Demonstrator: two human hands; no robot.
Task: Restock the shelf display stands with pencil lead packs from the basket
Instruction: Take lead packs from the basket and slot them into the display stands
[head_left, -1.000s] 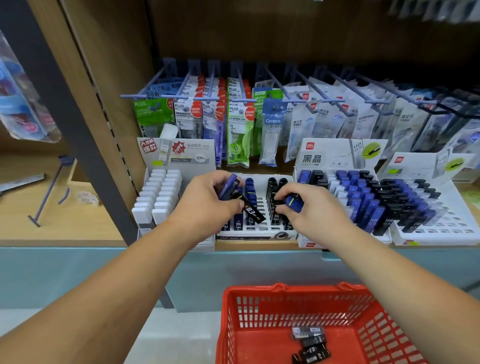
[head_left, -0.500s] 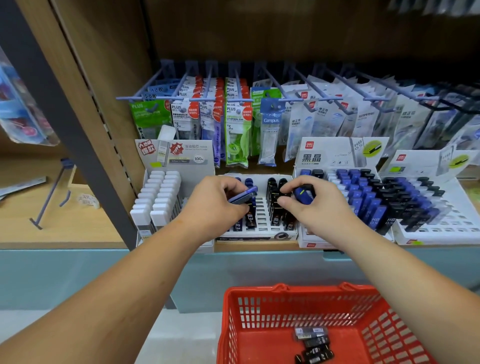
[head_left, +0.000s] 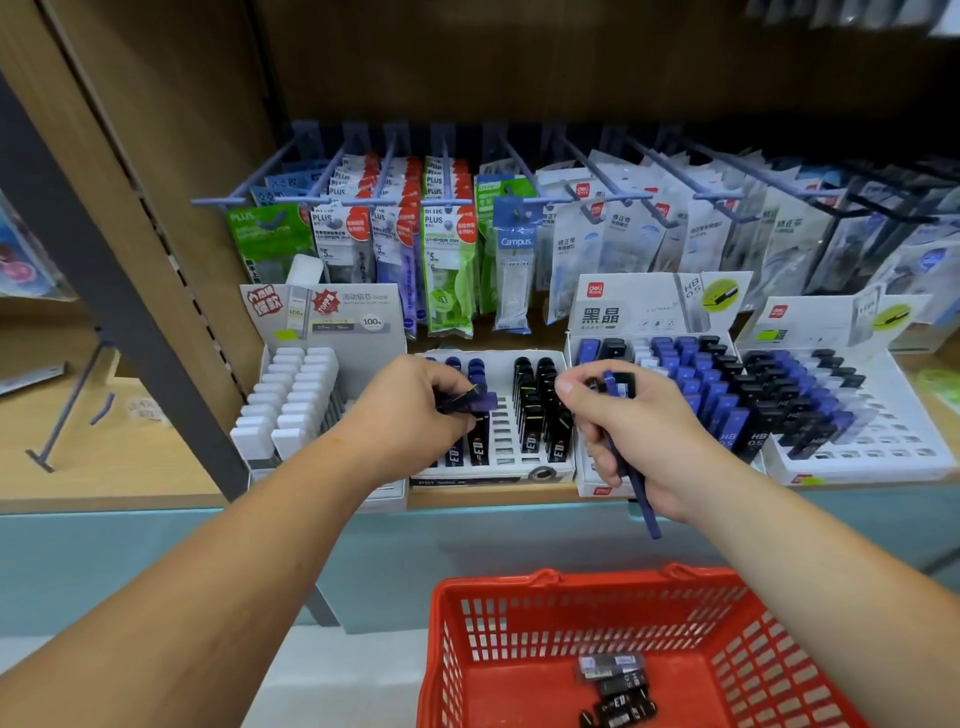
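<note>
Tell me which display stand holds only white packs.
The leftmost stand: its packs are all white, while the other three stands hold blue and black ones.

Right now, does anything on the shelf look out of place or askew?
Two things. A blue peg hook lies loose and unmounted on the left shelf bay. The right hand grips a thin blue rod alongside its lead packs; it sticks out below the palm.
</note>
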